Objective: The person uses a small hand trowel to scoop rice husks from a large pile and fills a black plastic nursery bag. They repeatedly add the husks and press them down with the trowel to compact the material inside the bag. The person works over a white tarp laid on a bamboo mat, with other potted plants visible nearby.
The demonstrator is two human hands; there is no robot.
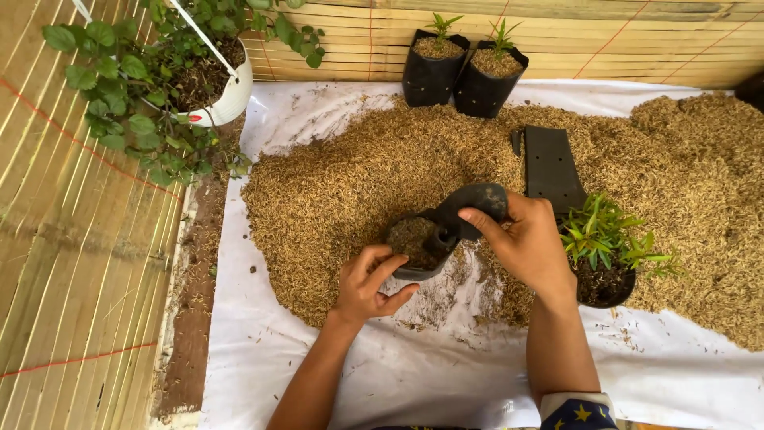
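Left hand (368,285) curled against the near rim of a small black grow bag (422,243), fingers (380,263) partly closed on its edge. Right hand (527,243) closed round the bag's folded-over top flap, thumb pressed on it. Bag half full of husk mix, sitting on the near edge of a wide rice husk heap (342,183) on a white sheet (263,350). Just right of the right hand, a leafy seedling (609,235). Beyond, a flat black bag (551,167), two filled bags (461,68), a hanging white pot (231,95).
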